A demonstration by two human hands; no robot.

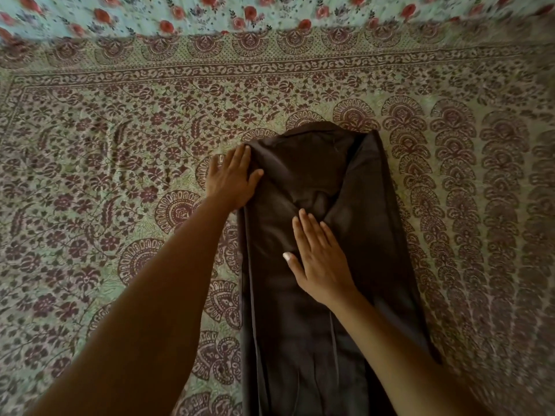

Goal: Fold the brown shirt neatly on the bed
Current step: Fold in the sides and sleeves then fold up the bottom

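Nearest you the shirt (360, 223) runs off the bottom edge, so its hem is out of sight. It lies on the bed (120, 151), collar away from you, both sides turned in to make one long narrow strip. Your left hand (229, 181) lies flat at the left shoulder edge, fingers straight and close. Your right hand (318, 259) presses flat on the middle, fingers straight, gripping nothing. The lengthwise folds look done; smoothing and the crosswise folds seem left

One shirt (324, 175), two hands (229, 178) (318, 259), seemingly two bedcovers (90, 145) (120, 13).
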